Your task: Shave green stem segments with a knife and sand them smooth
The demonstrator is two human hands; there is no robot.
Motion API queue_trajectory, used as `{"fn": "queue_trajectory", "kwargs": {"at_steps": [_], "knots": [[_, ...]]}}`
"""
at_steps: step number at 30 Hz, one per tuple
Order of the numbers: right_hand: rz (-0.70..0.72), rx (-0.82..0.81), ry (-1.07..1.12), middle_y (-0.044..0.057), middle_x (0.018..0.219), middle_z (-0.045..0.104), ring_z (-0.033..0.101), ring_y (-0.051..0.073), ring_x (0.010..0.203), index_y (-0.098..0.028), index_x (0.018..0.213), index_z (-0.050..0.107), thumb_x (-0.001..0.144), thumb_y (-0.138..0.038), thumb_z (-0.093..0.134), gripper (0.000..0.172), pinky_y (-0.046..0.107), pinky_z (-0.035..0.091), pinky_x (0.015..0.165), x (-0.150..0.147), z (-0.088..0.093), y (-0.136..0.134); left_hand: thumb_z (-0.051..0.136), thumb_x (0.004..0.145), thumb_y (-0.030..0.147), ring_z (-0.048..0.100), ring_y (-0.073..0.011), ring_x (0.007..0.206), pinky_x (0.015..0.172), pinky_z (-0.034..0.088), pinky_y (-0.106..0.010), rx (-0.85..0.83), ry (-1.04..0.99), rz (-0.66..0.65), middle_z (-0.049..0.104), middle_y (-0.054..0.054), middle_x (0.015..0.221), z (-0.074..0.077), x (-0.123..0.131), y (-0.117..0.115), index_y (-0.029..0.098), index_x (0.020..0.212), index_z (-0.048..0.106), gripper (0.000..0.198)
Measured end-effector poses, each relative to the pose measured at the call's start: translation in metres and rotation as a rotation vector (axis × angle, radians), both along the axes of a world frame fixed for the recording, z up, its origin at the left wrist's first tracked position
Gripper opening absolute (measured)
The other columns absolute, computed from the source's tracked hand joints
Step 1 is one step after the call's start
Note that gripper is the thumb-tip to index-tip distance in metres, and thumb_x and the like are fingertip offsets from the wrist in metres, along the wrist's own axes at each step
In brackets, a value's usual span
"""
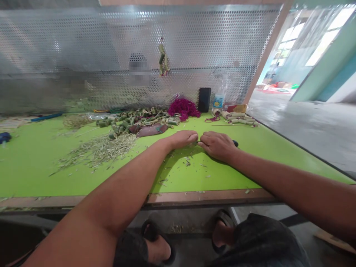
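Hands nearly meet over the green table (36, 178). Left hand (182, 139) is curled, and whatever it may hold is hidden. Right hand (218, 145) is curled over a black handle (236, 143), and a thin dark sliver (198, 141) shows in the narrow gap between them. Small green scraps (187, 161) lie just below the hands.

Farther along the table are one heap of pale shavings (97, 152), one heap of cut green stems (139, 122), too many to count, and one magenta tangle (183, 108). One black phone (204, 100) stands upright beside one clear plastic bottle (219, 98) with a blue label. Several rolled leaf pieces (239, 118) lie to the right. One green bundle (163, 61) hangs on the perforated metal screen (211, 44).
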State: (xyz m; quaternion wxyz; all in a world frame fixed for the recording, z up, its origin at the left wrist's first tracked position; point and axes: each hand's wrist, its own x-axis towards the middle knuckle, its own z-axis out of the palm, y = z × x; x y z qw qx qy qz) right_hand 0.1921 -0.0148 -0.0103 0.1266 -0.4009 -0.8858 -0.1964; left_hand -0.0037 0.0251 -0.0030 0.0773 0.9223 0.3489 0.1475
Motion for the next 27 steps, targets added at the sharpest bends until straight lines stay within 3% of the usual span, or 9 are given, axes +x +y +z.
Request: {"fn": "queue_trajectory", "kwargs": {"at_steps": [13,21,27], "knots": [[0.03,-0.131,-0.129,0.008,0.091,0.068,0.059,0.02,0.086,-0.019,0.09,0.063,0.097,-0.041,0.034,0.038,0.031,0.034,0.075,-0.0026,-0.0001,0.0027,0.029,0.091,0.033,0.053,-0.0184,0.076,0.072,0.042,-0.028,-0.017,-0.015,0.034,0.062,-0.005,0.081,-0.0011,0.0025,0.0007,0.016,0.079,0.056,0.034],[-0.038,-0.005,-0.022,0.007,0.09,0.066,0.056,0.019,0.082,-0.018,0.089,0.061,0.097,-0.041,0.033,0.037,0.03,0.031,0.068,0.0008,0.0004,-0.004,0.028,0.09,0.035,0.051,-0.0182,0.075,0.07,0.041,-0.028,-0.021,-0.032,0.024,0.058,-0.004,0.079,-0.0008,-0.001,-0.0009,0.017,0.08,0.054,0.033],[-0.069,-0.046,-0.04,0.007,0.09,0.066,0.056,0.019,0.083,-0.019,0.091,0.063,0.097,-0.04,0.035,0.035,0.03,0.032,0.07,-0.0019,0.0037,-0.0045,0.028,0.09,0.036,0.051,-0.0187,0.077,0.071,0.041,-0.028,-0.026,-0.035,0.012,0.059,-0.004,0.08,-0.0022,0.0004,0.0016,0.017,0.081,0.055,0.035]]}}
